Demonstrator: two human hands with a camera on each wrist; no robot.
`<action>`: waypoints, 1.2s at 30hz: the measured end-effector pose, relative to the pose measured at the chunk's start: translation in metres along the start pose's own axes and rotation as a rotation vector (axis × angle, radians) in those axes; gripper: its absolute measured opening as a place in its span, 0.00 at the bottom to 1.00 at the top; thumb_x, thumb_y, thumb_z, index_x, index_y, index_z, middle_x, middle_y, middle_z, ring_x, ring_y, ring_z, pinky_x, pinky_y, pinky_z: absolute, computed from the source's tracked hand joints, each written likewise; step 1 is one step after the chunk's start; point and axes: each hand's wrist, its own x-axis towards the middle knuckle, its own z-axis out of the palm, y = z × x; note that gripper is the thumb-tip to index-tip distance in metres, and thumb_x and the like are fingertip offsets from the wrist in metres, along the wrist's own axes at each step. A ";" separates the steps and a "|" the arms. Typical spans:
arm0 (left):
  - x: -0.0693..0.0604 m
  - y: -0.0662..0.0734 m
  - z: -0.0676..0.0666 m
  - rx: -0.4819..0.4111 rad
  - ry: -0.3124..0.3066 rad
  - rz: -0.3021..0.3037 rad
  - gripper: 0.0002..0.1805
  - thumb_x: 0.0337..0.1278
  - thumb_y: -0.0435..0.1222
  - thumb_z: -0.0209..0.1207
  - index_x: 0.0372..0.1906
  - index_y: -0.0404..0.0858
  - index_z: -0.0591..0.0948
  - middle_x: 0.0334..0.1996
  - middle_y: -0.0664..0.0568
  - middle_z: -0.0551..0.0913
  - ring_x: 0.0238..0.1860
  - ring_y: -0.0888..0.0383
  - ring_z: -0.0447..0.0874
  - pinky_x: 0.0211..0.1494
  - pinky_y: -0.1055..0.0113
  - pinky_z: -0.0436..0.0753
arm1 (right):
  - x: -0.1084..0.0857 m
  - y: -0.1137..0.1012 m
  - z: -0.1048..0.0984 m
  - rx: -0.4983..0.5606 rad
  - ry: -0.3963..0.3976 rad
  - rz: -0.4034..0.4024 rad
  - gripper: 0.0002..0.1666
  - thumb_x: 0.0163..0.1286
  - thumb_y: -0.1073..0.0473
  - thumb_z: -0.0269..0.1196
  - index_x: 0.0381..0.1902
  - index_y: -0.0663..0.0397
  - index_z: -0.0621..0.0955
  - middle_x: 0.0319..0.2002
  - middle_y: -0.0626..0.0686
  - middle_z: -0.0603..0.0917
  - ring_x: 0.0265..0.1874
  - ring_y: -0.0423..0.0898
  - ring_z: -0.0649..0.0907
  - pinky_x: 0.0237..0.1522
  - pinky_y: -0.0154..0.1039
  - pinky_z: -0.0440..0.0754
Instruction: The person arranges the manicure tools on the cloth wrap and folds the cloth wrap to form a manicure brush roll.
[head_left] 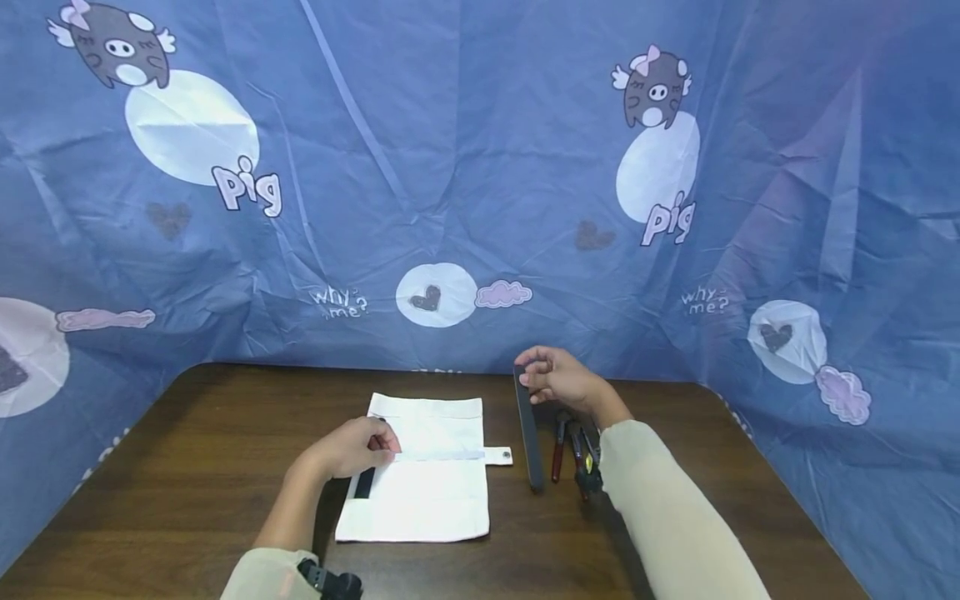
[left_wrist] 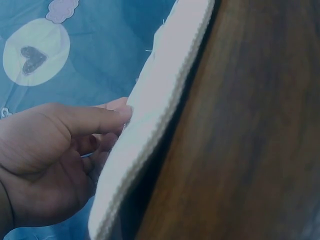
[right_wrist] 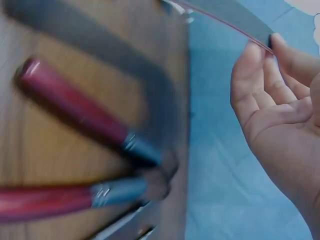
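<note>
A white cloth pouch [head_left: 429, 517] lies unfolded on the table, with a snap tab [head_left: 498, 456] sticking out on its right side. My left hand [head_left: 356, 450] is at the pouch's left part; in the left wrist view its thumb and fingers pinch the white fabric [left_wrist: 155, 95]. A black strip [head_left: 364, 483] shows at the pouch's left edge, partly under that hand. My right hand [head_left: 566, 383] holds a long dark grey nail file [head_left: 528, 433] by its far end, between thumb and fingers. The right wrist view shows a pink line along the nail file's edge [right_wrist: 230, 17].
Right of the nail file lie several brushes, among them red-handled brushes [right_wrist: 75, 100] with silver ferrules, partly behind my right sleeve [head_left: 660, 500]. The brown wooden table [head_left: 187, 500] ends at a blue printed cloth [head_left: 450, 192] hung behind and at the sides.
</note>
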 end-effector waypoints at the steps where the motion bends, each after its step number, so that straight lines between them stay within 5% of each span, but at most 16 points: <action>1: 0.000 0.000 0.000 0.001 0.001 0.002 0.05 0.61 0.26 0.65 0.36 0.39 0.83 0.30 0.54 0.80 0.35 0.57 0.77 0.43 0.59 0.79 | 0.001 -0.003 0.001 0.027 0.009 -0.015 0.20 0.74 0.72 0.59 0.61 0.66 0.72 0.34 0.49 0.79 0.31 0.43 0.80 0.37 0.41 0.85; 12: 0.002 -0.001 0.001 -0.001 -0.005 -0.008 0.04 0.62 0.26 0.65 0.36 0.38 0.82 0.31 0.54 0.79 0.36 0.57 0.76 0.43 0.60 0.78 | 0.022 -0.027 0.033 0.173 0.182 -0.096 0.18 0.72 0.72 0.61 0.58 0.61 0.76 0.35 0.51 0.79 0.37 0.45 0.80 0.43 0.50 0.87; 22: 0.002 0.001 0.000 -0.005 -0.010 -0.028 0.04 0.62 0.27 0.64 0.36 0.38 0.82 0.31 0.53 0.80 0.36 0.56 0.76 0.44 0.59 0.78 | 0.047 -0.034 0.076 0.257 0.252 -0.130 0.17 0.71 0.76 0.60 0.56 0.63 0.76 0.34 0.53 0.81 0.34 0.47 0.82 0.54 0.62 0.80; 36: 0.001 0.002 0.000 -0.012 -0.011 -0.034 0.04 0.63 0.27 0.64 0.36 0.37 0.82 0.30 0.53 0.79 0.35 0.56 0.75 0.42 0.59 0.77 | 0.061 -0.038 0.119 0.258 0.324 -0.180 0.15 0.72 0.75 0.59 0.55 0.63 0.77 0.33 0.52 0.80 0.31 0.45 0.82 0.48 0.59 0.84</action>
